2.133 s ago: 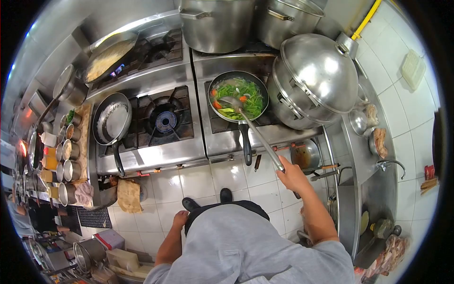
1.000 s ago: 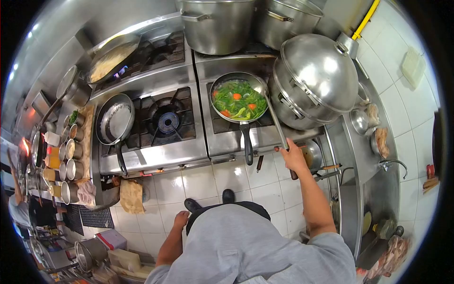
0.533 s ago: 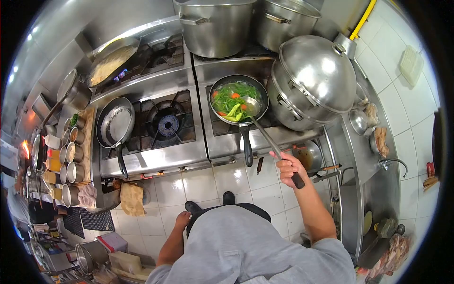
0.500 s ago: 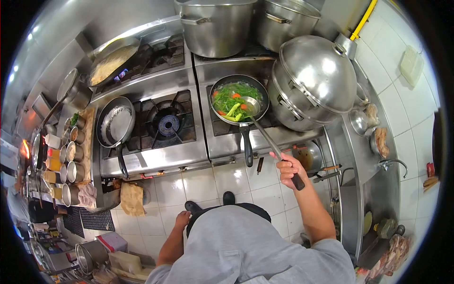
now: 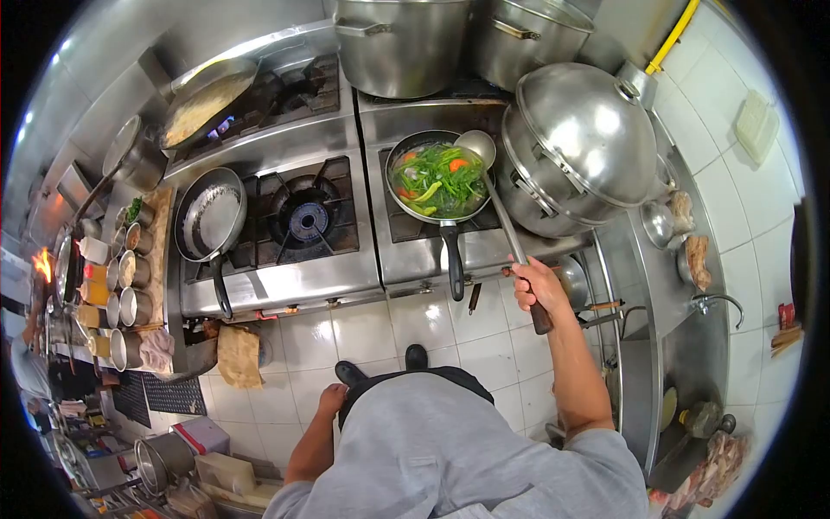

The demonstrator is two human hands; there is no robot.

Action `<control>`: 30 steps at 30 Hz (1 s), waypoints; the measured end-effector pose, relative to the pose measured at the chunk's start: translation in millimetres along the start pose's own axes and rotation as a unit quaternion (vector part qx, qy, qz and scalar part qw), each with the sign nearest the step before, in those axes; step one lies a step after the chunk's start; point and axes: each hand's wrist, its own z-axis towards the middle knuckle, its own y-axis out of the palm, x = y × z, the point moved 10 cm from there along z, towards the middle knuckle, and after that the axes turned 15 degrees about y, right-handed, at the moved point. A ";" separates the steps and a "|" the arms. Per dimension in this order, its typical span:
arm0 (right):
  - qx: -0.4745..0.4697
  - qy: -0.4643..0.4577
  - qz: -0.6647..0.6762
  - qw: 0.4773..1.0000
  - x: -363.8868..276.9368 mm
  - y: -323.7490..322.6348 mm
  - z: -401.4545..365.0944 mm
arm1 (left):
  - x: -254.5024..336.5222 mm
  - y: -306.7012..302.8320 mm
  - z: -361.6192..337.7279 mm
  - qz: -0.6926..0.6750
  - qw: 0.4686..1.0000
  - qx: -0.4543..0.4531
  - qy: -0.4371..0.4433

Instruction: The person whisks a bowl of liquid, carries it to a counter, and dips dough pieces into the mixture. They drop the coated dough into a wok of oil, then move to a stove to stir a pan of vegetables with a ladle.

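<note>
My right hand [image 5: 538,285] is closed around the dark handle of a long metal ladle [image 5: 476,150]. The ladle's bowl lies at the upper right rim of a black-handled pan [image 5: 451,259]. Green leaves [image 5: 445,177], orange pieces and pale green peppers sit in liquid in this pan. Beside my left thigh hangs my left hand [image 5: 333,399], its fingers curled, touching no tool; whether anything small is inside cannot be made out. An empty-looking pan [image 5: 210,212] rests at the left of a burner [image 5: 308,221].
Large pots [image 5: 402,52] stand at the back, and a domed steamer [image 5: 588,138] is right of the pan. Food [image 5: 203,112] fills another pan at the back left, over a blue flame. Containers [image 5: 136,306] line the left counter; a sink tap [image 5: 722,303] is at right.
The ladle's bowl has moved from inside the pan up and right to its rim. My right hand has shifted slightly. The greens now lie spread differently.
</note>
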 end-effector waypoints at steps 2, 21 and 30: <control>0.057 -0.028 -0.051 0.997 -4.1 -4.6 1.2 | 6.3 1.5 -0.2 0.037 0.997 -0.006 0.063; 0.169 -0.061 -0.393 0.902 32.3 -2.6 -7.7 | 10.7 -1.1 -0.9 -0.110 0.990 0.028 -0.089; -0.006 0.081 -0.103 0.991 60.2 -18.3 -8.3 | -0.8 5.1 5.7 -0.112 0.983 0.019 -0.145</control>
